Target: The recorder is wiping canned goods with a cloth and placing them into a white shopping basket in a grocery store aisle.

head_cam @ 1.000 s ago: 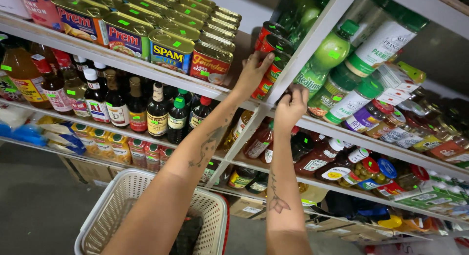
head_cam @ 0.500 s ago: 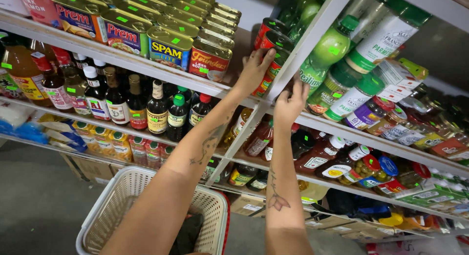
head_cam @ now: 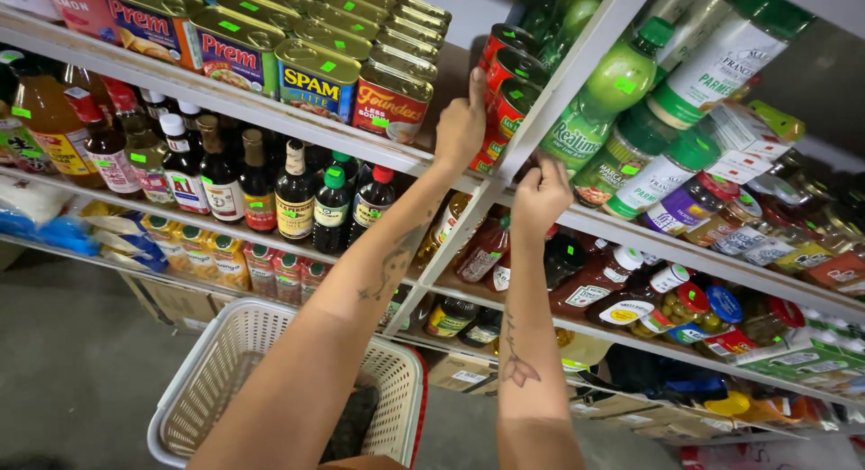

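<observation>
Left hand — fingers spread, pressing the red cans; right hand clenched on the shelf edge.

The person's left hand reached up to a row of red cans on the top shelf, its fingers laid against the front cans, while the right hand gripped the edge of the white upright just below and beside them. Rectangular tins of canned meat stood to the left of the cans, with dark sauce bottles on the shelf beneath and green-capped bottles to the right. A white plastic basket sat on the floor under the forearms.
</observation>
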